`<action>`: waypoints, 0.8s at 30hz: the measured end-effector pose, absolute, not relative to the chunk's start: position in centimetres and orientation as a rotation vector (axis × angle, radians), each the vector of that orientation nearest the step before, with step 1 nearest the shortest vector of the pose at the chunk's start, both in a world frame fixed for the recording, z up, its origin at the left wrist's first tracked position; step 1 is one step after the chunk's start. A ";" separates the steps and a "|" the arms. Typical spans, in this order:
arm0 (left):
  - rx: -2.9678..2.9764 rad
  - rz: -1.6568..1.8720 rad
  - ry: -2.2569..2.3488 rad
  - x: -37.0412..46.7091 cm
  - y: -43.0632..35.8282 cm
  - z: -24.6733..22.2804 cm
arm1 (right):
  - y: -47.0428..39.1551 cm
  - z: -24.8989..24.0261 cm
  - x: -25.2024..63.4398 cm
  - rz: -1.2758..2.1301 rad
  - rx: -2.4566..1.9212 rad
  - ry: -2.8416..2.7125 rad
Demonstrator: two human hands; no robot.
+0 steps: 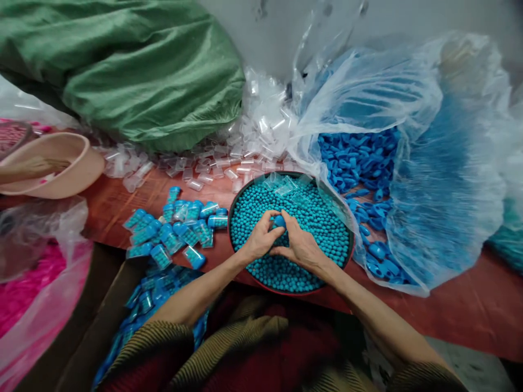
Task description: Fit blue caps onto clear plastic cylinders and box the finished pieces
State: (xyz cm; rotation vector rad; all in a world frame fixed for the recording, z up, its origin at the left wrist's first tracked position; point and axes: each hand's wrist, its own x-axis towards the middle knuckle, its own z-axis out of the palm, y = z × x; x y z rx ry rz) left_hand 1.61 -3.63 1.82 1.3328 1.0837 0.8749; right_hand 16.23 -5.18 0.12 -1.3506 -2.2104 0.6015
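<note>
My left hand [260, 238] and my right hand [303, 247] meet above a round tray [352, 239] of small turquoise beads [322, 228]. Between their fingers is a small bottle with a blue cap [279, 221]; its body is mostly hidden by my hands. Both hands are closed around it. A few clear empty bottles [286, 187] lie on the beads at the tray's far side. Left of the tray, several clear bottles filled with beads and capped in blue [188, 235] lie in a loose pile.
Clear empty bottles [261, 130] heap behind the tray, beside a green cloth [155, 81]. To the right, a translucent bag [445, 190] spills blue caps [359, 163]. More filled bottles [151, 294] lie below the table edge. Someone else's hand [44, 165] reaches into a pink basin [87, 163].
</note>
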 end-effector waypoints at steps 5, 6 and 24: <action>1.650 0.890 1.479 -5.0 -4.0 3.4 | -5.1 0.1 17.4 0.621 -1.338 -2.068; 1.693 0.903 1.613 -6.8 -4.1 3.7 | -5.0 -0.1 17.6 0.612 -1.344 -2.046; 2.383 -0.062 1.983 -11.9 0.8 -1.2 | 6.2 -0.5 17.3 0.227 -1.566 -2.160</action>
